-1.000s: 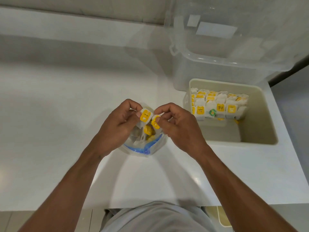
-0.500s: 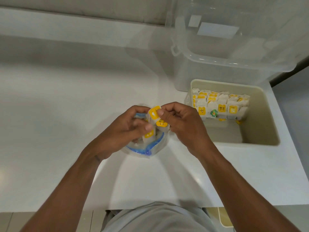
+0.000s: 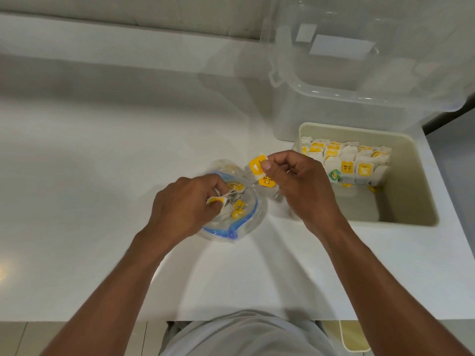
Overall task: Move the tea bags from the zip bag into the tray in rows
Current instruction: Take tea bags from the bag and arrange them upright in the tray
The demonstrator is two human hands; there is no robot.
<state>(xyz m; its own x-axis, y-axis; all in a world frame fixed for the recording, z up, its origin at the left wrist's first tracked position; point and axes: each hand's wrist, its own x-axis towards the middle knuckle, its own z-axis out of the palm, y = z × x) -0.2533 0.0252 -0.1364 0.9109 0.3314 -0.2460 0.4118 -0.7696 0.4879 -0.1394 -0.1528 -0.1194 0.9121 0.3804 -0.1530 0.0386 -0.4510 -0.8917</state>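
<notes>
A clear zip bag [image 3: 246, 222] with a blue seal lies open on the white counter, several yellow-tagged tea bags inside. My left hand [image 3: 187, 204] reaches into its mouth and pinches a tea bag [image 3: 217, 201] there. My right hand [image 3: 298, 186] pinches two tea bags [image 3: 259, 170] by their yellow tags, just right of the zip bag. The beige tray [image 3: 413, 201] sits to the right; rows of tea bags [image 3: 344, 160] fill its far half.
A large clear lidded plastic box [image 3: 359, 73] stands behind the tray. The counter's front edge runs close to my body, and its right edge lies just past the tray.
My hands have drawn apart. The right one carried its two tea bags a little right, out of the bag; the left one dipped back into the bag and took another tea bag.
</notes>
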